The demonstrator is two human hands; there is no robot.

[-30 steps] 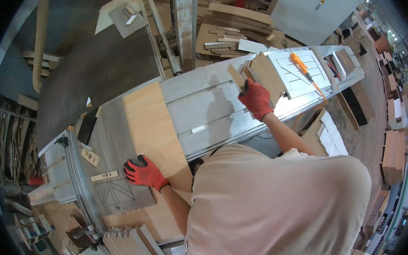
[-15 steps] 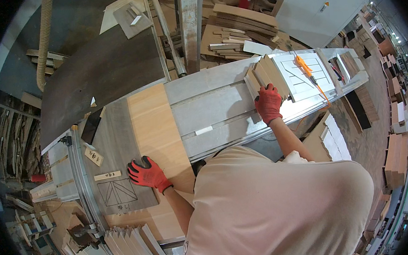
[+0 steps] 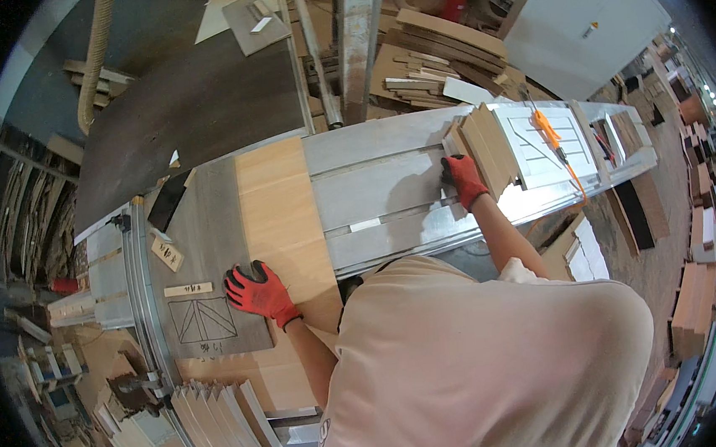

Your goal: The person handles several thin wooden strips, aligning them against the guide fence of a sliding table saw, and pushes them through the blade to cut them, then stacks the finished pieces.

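My left hand [image 3: 261, 295], in a red work glove with dark fingertips, lies with fingers spread on a grey-brown board [image 3: 207, 227]. Beside its fingertips are a line drawing [image 3: 202, 321] on that board and a small light wood strip [image 3: 188, 290]. A pale wood-coloured panel [image 3: 281, 204] shows to the right of the grey-brown one. My right hand [image 3: 465, 181], gloved alike, has its fingers curled at the left edge of a stack of brown boards [image 3: 489, 150]. It seems to grip the leftmost wooden board [image 3: 456, 143]; the fingertips are partly hidden.
An orange-handled tool [image 3: 547, 129] with an orange cord rests on a white grooved panel [image 3: 529, 155], right of the stack. A metal rail [image 3: 140, 283] crosses the left side of the metal worktable [image 3: 369, 151]. Several upright pieces [image 3: 226, 414] stand at the near left. A post [image 3: 361, 47] rises beyond the table.
My right hand has shifted left, from on top of the stack to its left edge, with the fingers more curled. My left hand stays on the board. The whole view has shifted slightly.
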